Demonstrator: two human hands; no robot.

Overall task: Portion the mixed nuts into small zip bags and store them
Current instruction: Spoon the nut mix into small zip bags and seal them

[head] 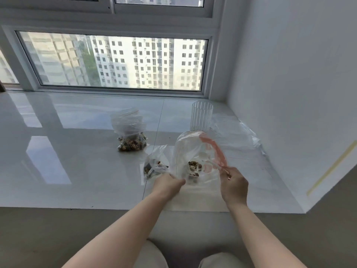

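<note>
Centre-right of frame, just above both hands: a clear, thin, crinkly zip bag (pixel 190 151) held upright and ballooned open, with a pink-red zip strip (pixel 216 149) curving along its right edge, motion-blurred. A small clump of brown mixed nuts (pixel 194 167) sits low inside it. Left hand (pixel 168 183) pinches the bag's lower-left film, fingers curled. Right hand (pixel 234 183) pinches the lower end of the zip strip, fingers curled round it.

Just left of the held bag, touching or nearly so: a second small bag (pixel 155 164), crumpled, with dark nuts in the bottom, lying on the bench (pixel 77 151). Further up and left, well apart: a third bag (pixel 128 132), puffed up, with a denser heap of nuts at its base. Behind the held bag, partly hidden by its top: a ribbed clear tumbler (pixel 201 118), cylindrical, upright. Flat clear plastic bags (pixel 239 140) lie spread at right of frame against the wall.

Bench is a glossy white stone-like window ledge, tile seams visible, strong window reflections. White-framed window (pixel 116 60) across upper frame, apartment blocks outside. White wall (pixel 299 74) at right with a yellowish tape strip (pixel 332 167). Grey floor and the person's knees at bottom of frame.
</note>
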